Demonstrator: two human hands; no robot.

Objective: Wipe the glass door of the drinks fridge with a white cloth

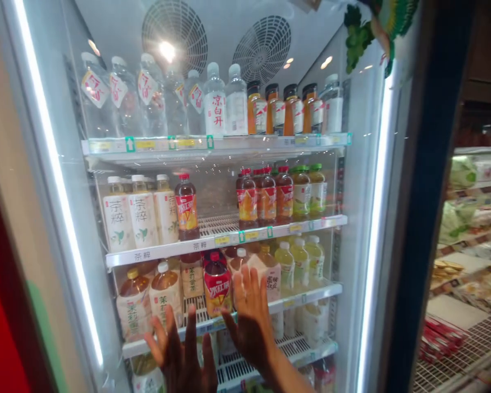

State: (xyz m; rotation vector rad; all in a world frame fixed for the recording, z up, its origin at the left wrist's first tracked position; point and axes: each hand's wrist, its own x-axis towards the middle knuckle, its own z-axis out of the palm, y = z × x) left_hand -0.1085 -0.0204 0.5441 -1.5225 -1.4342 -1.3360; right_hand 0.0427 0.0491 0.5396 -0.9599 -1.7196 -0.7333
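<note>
My left hand (183, 352) is raised with its fingers spread, low in front of a lit drinks cooler. My right hand (251, 311) is up beside it, fingers extended and thumb apart. Neither holds anything. Whether the palms touch the cooler's glass door I cannot tell. Just behind them on the third shelf stands a red-labelled iced tea bottle (217, 284), left of my right fingertips. Two large tea bottles with pale labels, one gold-capped (133, 303) and one white-capped (166, 292), stand behind and above my left hand.
The top shelf (270, 141) carries clear water bottles and amber bottles. On the second shelf (196, 245) stand white tea bottles (141, 213), red-capped bottles and green-capped bottles (318, 191). Light strips line both sides. A produce rack (462, 289) stands at right.
</note>
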